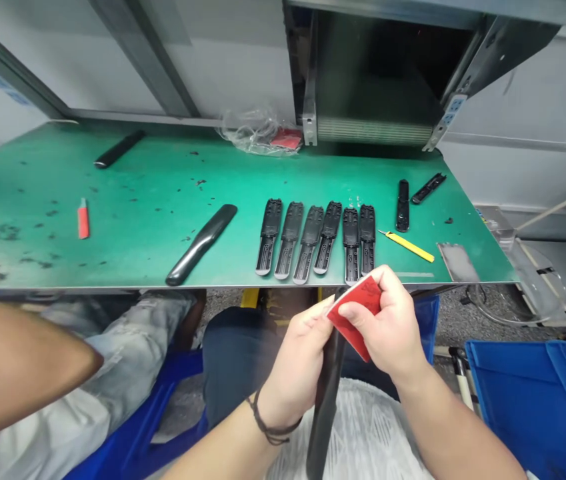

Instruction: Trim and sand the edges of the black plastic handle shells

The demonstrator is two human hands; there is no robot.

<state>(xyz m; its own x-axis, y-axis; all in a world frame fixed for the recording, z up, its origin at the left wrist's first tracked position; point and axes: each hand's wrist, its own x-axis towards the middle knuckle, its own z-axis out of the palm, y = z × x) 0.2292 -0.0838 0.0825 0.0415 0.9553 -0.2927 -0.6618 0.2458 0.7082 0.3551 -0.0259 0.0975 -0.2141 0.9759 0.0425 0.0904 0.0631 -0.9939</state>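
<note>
A black plastic part (pixel 327 413) is held upright in the left hand (pixel 297 360), below the worktop's near edge, and a red pad (pixel 355 310) is pinched against its top by the right hand (pixel 387 327). Six similar parts (pixel 313 240) are lined up side by side on the green worktop (pixel 113 200), a yellow tool (pixel 407 247) just beside them

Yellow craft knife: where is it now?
The yellow craft knife lies toward the right of the green mat in the head view, between six black ribbed parts and a grey sheet.
</note>
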